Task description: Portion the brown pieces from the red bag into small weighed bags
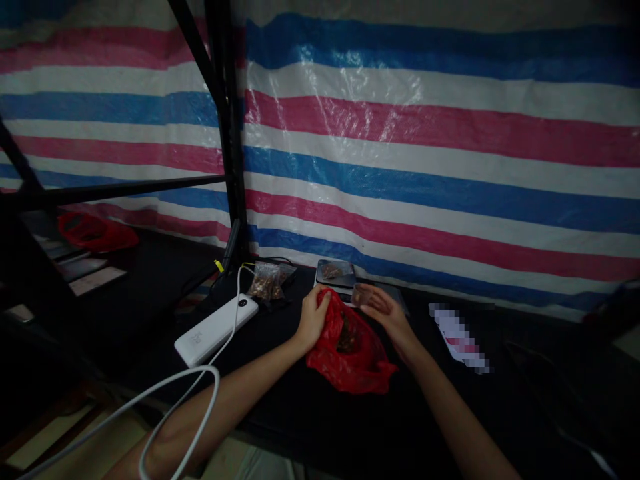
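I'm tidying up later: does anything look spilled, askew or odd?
The white cable stands out: it crosses the white device and loops untidily before the left forearm. No spill shows around the red bag, though it's dim.

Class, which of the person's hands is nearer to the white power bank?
Left. The left hand grips the red bag, to the right of the white power bank and apart from it; the right hand is farther right, by the bag's other side.
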### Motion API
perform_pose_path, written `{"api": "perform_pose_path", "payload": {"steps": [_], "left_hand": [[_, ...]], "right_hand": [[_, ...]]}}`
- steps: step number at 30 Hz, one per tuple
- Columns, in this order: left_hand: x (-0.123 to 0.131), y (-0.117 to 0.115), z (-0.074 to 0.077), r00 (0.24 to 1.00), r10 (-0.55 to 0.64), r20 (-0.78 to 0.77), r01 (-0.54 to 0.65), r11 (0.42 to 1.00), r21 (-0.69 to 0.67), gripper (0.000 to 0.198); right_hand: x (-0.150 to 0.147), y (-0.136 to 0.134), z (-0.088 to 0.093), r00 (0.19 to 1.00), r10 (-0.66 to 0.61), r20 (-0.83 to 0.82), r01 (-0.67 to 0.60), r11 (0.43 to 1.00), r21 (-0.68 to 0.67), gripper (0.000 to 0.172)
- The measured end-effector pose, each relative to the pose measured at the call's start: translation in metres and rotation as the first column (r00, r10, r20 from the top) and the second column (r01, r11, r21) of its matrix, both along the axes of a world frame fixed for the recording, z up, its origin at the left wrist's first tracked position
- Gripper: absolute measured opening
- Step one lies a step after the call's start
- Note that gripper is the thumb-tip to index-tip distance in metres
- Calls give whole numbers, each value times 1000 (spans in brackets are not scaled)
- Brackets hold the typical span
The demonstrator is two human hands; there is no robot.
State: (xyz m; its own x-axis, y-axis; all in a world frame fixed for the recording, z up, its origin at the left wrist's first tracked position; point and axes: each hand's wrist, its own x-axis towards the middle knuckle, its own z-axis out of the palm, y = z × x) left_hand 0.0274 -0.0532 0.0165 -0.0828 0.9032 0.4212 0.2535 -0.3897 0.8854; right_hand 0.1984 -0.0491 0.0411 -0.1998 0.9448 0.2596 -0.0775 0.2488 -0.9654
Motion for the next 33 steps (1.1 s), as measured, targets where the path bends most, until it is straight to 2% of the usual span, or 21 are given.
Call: {"api": "perform_pose_path", "payload": {"steps": [3,6,8,10,14,17,19,22,24,26,29,31,33], "left_hand": [[3,2,-6,988,-136,-75,132,990,-55,20],[9,1,-13,922,-345,-175,325,937,-130,22],[11,-1,-16,890,-393,-230,371,919,-136,23],[11,-3,-16,885,-375,-276,357,927,-112,23],[0,-5,3,852,-318,-417,331,943,-42,21],[-16,-4,26,744,-373,-554,438,899,-18,25],[-24,3,41,708,-390,-589,469,883,-20,29],[-27,29,55,731,-282,-621,383,923,31,33],[-24,57,56,718,-217,-661,339,939,59,32],[-19,89,50,667,-199,-718,335,941,51,32],[-9,131,36,604,-177,-777,291,957,9,55],[-3,150,28,598,-188,-779,275,961,-21,63],[3,161,22,639,-233,-733,298,954,-43,58]], "right_hand": [[-8,16,1,990,-95,-100,100,994,43,46],[-9,32,-13,962,-193,-194,204,978,38,46],[-6,38,-25,937,-246,-247,257,966,13,46],[-2,40,-34,926,-263,-270,269,963,-15,46],[4,36,-42,925,-231,-301,227,973,-51,46],[4,38,-42,897,-215,-386,193,977,-95,43],[3,41,-43,877,-177,-446,145,984,-107,40],[2,44,-43,850,-142,-507,114,990,-86,37],[3,45,-43,820,-167,-547,150,986,-76,36],[4,45,-44,787,-194,-585,182,980,-81,34],[9,48,-45,741,-212,-638,177,977,-119,33],[13,52,-46,713,-208,-670,155,978,-139,34],[16,55,-47,699,-194,-688,141,981,-134,34]]}}
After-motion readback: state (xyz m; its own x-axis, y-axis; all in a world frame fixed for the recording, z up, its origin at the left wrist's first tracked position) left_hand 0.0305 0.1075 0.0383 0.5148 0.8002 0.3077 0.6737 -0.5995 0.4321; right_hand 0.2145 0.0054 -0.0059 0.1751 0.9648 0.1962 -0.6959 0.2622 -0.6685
